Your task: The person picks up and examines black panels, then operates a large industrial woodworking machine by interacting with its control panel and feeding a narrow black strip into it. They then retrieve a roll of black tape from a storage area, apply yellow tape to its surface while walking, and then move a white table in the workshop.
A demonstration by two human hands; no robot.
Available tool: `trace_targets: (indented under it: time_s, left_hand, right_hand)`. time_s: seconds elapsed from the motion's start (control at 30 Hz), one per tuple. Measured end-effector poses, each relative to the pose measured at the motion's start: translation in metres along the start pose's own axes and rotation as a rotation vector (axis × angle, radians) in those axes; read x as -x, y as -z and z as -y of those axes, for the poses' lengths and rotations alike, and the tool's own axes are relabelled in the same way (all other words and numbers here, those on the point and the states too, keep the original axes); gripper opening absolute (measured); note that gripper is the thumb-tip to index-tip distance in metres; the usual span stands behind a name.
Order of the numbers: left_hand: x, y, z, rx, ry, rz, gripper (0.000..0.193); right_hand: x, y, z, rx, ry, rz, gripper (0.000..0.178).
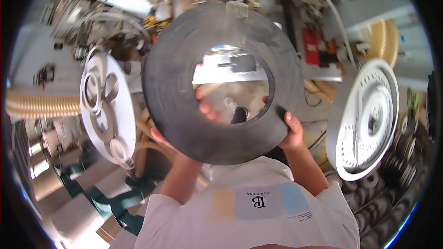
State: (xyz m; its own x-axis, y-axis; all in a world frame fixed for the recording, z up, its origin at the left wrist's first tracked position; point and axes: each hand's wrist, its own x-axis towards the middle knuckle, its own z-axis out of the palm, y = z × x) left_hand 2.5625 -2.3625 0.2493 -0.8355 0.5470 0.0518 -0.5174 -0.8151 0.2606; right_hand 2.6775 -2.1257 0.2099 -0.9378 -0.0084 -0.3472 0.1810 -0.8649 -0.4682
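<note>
I hold up a large, flat, dark grey roll (170,78) with a wide round hole and faint concentric lines on its face. A piece of clear tape (236,11) sits across its far edge. My left hand (207,108) grips the lower left of the roll, its blurred fingers showing through the hole and part of the hand at the outer edge. On the lower right, my right hand (293,131) is closed round the roll, with its thumb at the outer edge and a fingertip just visible inside the hole.
To the left stands a white disc (124,110) with rings on it; to the right, a white perforated round reel (369,120). Ribbed tan hoses (44,104) run at both sides. Machinery fills the far side. Several dark rolls (383,207) are stacked at lower right.
</note>
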Motion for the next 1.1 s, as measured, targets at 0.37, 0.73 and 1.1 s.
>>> trace_targets:
  time_s: [0.37,0.73,1.1]
  left_hand:
    - [-0.002,-0.018,0.281,0.2,0.67,0.01,0.114]
    - [0.012,-0.07,0.467,0.346,0.978,0.003,0.099]
    - [0.046,-0.148,0.619,0.249,1.235,0.424,0.087]
  right_hand:
    - [0.299,0.126,0.101,0.412,0.702,-0.506,0.094]
    - [0.435,0.084,0.147,0.5,0.956,-0.967,0.101]
    - [0.549,0.129,0.171,0.377,1.027,-1.192,0.089]
